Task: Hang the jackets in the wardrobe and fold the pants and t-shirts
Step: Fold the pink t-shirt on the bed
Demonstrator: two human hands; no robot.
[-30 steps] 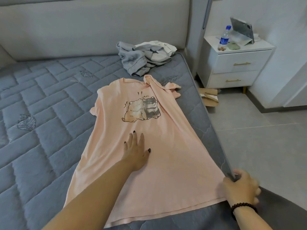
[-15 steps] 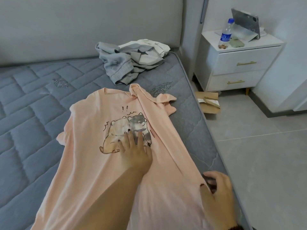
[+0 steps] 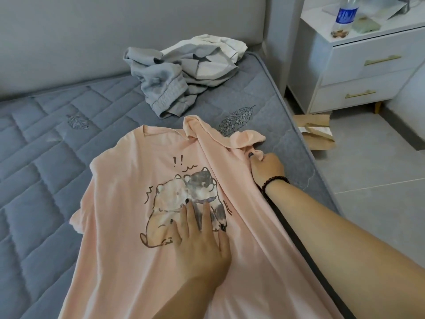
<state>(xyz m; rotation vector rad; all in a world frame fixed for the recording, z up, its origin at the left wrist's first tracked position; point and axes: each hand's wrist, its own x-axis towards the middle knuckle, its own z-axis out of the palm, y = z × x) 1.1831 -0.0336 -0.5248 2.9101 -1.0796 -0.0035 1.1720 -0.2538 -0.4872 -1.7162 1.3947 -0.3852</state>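
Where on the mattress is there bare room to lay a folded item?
Bare quilted mattress lies left of the pink t-shirt, up to the headboard. Crowded: the crumpled clothes pile at the head, and the right edge beside the right hand.

The lower hem of the peach-pink cotton T-shirt with a cartoon bear print [image 3: 128,226] runs off the bottom edge, and the left hand [image 3: 202,245] laid flat on it covers part of the print. The right hand [image 3: 266,168] hides the cloth it pinches at the bunched sleeve. Both forearms are cut off at the frame. The clear plastic water bottle with a blue label [image 3: 343,18] loses its top at the upper edge, its label unreadable.
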